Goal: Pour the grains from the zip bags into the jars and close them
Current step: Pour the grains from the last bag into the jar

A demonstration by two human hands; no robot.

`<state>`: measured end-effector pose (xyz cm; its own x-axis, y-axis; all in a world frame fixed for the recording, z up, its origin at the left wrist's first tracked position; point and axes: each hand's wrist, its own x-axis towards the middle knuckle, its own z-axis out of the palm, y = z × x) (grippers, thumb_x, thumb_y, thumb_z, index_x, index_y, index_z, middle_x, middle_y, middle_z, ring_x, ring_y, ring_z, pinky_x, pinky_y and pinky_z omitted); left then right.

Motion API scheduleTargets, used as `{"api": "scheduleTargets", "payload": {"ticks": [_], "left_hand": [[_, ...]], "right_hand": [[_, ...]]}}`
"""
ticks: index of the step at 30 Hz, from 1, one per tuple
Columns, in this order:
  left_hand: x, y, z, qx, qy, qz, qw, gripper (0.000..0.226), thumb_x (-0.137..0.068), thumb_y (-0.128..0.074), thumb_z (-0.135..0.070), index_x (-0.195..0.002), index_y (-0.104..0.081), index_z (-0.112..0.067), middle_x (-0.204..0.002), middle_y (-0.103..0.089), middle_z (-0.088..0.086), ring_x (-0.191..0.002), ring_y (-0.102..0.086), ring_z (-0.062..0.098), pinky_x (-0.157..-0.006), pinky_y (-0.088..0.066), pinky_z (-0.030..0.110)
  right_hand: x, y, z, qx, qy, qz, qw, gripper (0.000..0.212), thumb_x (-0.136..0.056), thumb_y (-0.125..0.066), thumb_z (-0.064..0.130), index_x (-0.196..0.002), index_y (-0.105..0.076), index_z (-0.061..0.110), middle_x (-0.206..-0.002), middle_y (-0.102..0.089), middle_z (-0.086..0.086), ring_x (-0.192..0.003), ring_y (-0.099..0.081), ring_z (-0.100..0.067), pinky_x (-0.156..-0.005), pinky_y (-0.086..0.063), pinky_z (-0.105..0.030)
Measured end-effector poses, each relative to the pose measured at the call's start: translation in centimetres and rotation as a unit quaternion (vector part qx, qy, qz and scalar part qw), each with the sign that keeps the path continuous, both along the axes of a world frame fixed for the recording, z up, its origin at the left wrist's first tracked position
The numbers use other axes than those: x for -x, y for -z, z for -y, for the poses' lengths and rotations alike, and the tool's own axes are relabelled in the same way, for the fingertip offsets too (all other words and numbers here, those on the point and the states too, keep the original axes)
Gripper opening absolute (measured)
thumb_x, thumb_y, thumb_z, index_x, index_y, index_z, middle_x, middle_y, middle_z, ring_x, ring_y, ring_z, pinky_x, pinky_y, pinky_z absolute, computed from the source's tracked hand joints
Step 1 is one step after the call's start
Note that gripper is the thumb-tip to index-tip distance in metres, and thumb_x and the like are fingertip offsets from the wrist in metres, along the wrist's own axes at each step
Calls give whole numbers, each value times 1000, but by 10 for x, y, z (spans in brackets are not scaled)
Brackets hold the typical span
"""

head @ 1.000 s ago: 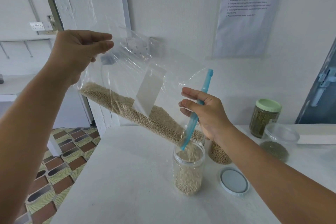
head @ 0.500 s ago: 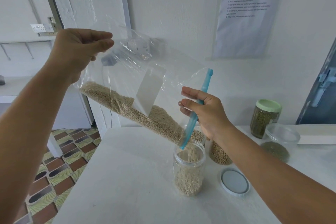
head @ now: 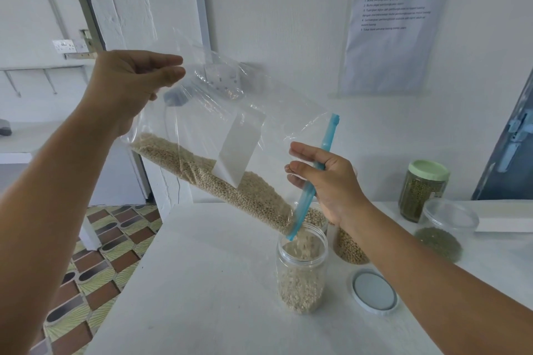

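Observation:
A clear zip bag [head: 230, 135] with a blue zip strip and a white label hangs tilted, its pale grains [head: 230, 190] lying along the low edge. My left hand [head: 129, 86] pinches the bag's raised bottom corner. My right hand [head: 326, 181] grips the bag at the zip strip, whose low corner sits over the mouth of an open clear jar [head: 301, 271]. Grains stream into this jar, which is about half full. Its round white lid [head: 374, 291] lies flat on the table to the right.
The white table [head: 202, 297] ends at the left over a patterned tile floor. Behind the open jar stand further grain jars [head: 347, 248], partly hidden by my right arm. At the right are a green-lidded jar [head: 422, 190] of green beans and a clear tub [head: 445, 228].
Both hands hold the same pose. Grains keep running from the bag into the jar; the level in the jar looks a little higher.

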<state>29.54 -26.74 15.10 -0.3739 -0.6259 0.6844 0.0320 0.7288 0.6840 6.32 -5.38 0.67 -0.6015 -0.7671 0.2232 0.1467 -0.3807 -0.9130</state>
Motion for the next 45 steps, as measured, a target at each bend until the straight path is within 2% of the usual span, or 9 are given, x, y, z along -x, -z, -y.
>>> {"api": "scheduleTargets", "payload": {"ticks": [8, 28, 36, 45], "left_hand": [[0, -2, -1, -5, 5, -4, 1000, 23, -86, -84, -26, -109, -79, -25, -71, -74, -18, -65, -59, -1, -59, -45, 14], [1, -3, -4, 0, 8, 3, 1000, 27, -86, -84, -27, -113, -79, -23, -73, -75, -19, -67, -61, -1, -60, -47, 14], [1, -3, -5, 0, 5, 2, 1000, 23, -87, -83, -26, -110, -79, -26, -74, -75, -21, -69, -63, -2, -60, -47, 14], [4, 0, -9, 0, 7, -1, 1000, 29, -87, -83, -25, -115, -79, -20, -75, -76, -20, -69, -63, -1, -60, -47, 13]], "right_hand": [[-1, 1, 0, -4, 4, 2, 1000, 34, -88, -76, -7, -118, -77, 9, -118, -76, 0, -96, -77, -22, -82, -63, -31], [-2, 4, -2, 0, 11, 7, 1000, 33, -88, -75, -8, -117, -77, 8, -116, -77, -2, -93, -76, -22, -84, -64, -34], [-1, 2, -3, 2, 12, 3, 1000, 35, -87, -76, -7, -118, -76, 8, -118, -76, -2, -98, -76, -25, -87, -64, -36], [1, 7, -3, 1, 12, 13, 1000, 35, -87, -75, -8, -119, -76, 7, -121, -75, -4, -95, -75, -24, -86, -64, -35]]}}
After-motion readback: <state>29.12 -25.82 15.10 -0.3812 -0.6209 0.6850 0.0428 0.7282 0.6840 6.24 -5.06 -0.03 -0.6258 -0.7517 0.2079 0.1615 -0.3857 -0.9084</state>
